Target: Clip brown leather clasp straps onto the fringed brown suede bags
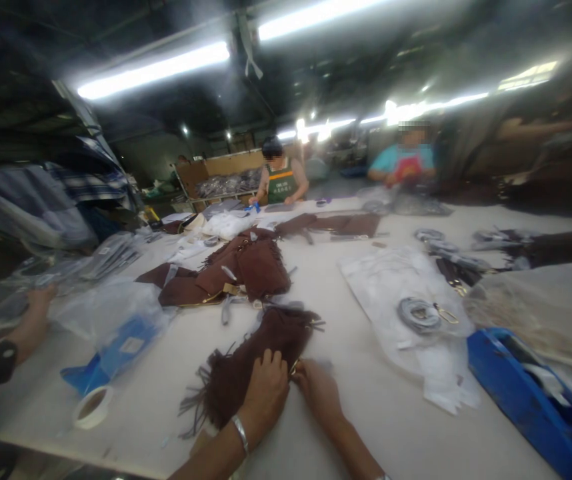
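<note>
A brown fringed suede piece [261,350] lies on the white table [351,400] right in front of me. My left hand [265,387], with a silver bangle on the wrist, rests closed on top of it, fingers curled onto the fabric. Beside it, my right hand [319,387] pinches the piece's right edge, where a small metal part glints between the two hands. A pile of similar brown fringed pieces [236,273] sits further back on the table.
A tape roll [92,407] and a blue item in a clear bag [116,337] lie at left, near another person's hand [33,320]. Plastic sheets with a grey coil [419,313] and a blue bin [526,393] are at right. Two people work at the far end.
</note>
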`<state>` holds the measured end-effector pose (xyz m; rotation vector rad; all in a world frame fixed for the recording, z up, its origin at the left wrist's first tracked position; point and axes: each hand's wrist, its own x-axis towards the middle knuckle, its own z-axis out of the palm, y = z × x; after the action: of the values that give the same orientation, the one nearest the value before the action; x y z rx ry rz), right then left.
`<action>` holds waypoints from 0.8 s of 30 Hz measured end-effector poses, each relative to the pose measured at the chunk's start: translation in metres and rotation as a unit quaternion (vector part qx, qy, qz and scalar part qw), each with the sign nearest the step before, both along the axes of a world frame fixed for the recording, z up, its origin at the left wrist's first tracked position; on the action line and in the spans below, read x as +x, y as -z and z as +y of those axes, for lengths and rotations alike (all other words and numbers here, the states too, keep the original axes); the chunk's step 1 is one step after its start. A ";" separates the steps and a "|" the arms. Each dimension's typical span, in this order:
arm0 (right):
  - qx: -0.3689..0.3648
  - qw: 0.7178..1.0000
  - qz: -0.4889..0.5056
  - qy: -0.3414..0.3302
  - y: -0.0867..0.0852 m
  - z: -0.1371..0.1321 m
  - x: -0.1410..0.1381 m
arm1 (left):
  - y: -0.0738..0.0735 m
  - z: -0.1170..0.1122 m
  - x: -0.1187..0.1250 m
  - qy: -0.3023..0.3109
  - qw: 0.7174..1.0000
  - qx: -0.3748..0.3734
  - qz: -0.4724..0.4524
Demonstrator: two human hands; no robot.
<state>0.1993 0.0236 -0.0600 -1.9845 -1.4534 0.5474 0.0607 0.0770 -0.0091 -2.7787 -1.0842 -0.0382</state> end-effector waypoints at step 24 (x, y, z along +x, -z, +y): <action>0.032 0.995 -0.071 -0.068 0.013 0.023 0.016 | 0.024 0.023 0.037 -0.082 0.987 -0.140 0.023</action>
<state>0.2156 0.0463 -0.0732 -1.9178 -1.6828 0.4186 0.0974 0.1001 -0.0331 -2.9000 -1.3990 0.2125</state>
